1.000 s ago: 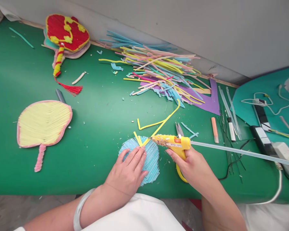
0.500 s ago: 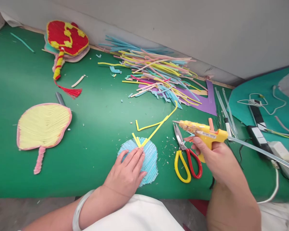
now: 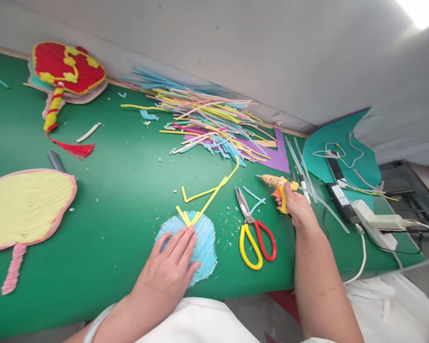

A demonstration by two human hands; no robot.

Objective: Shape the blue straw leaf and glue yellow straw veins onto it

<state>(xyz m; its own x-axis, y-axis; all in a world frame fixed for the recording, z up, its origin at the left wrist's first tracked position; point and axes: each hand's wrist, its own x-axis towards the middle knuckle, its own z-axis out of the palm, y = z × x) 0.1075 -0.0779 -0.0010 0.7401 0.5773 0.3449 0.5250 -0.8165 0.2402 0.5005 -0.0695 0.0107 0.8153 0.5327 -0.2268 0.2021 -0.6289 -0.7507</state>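
Note:
My left hand (image 3: 173, 264) lies flat with fingers stretched on a light blue fan-shaped piece (image 3: 205, 247) made of fuzzy strips. Its fingertips press the lower ends of bent yellow pipe cleaners (image 3: 208, 205), which reach up toward the pile. Away to the right, my right hand (image 3: 296, 202) is wrapped round the handle of a yellow hot glue gun (image 3: 277, 181). The gun's nozzle points left, and a clear glue stick (image 3: 325, 206) sticks out of its back. Scissors (image 3: 248, 217) with one yellow and one red handle lie slightly open between my hands.
A pile of coloured pipe cleaners (image 3: 207, 109) lies along the wall. At left are a yellow fan (image 3: 28, 205) with pink edging and a red fan (image 3: 71, 66) with a tassel. Power strips (image 3: 372, 224) with cables sit at right. Small blue scraps lie beside the scissors.
My right hand has carried the glue gun to the right, away from the scissors, uncovering blue scraps. My left hand stays on the blue piece. The view has turned to the right.

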